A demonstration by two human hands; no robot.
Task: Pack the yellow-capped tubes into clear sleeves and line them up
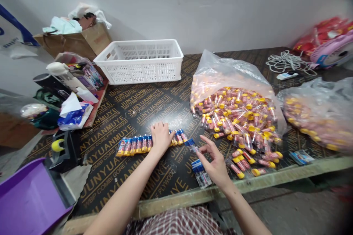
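Note:
A row of small tubes [137, 144] with blue tops and yellow ends lies side by side on the dark table. My left hand [161, 136] is bent over the middle of this row, its fingers close together on the tubes, hiding several of them. To the right, my right hand [214, 161] pinches a small clear packet with a blue top [191, 144] between thumb and fingers, by the row's right end. Below that hand lies a stack of flat, blue-topped clear packets [200, 174]. Loose yellow-capped tubes [242, 163] with pinkish contents lie right of my right hand.
A large clear bag [211, 68] spills many yellow-capped tubes; a second filled bag [322, 106] sits right. At the back stand a white plastic basket [140, 69] and a pink fan [332, 53]. Left are a tape dispenser [66, 152] and a purple dustpan [30, 198].

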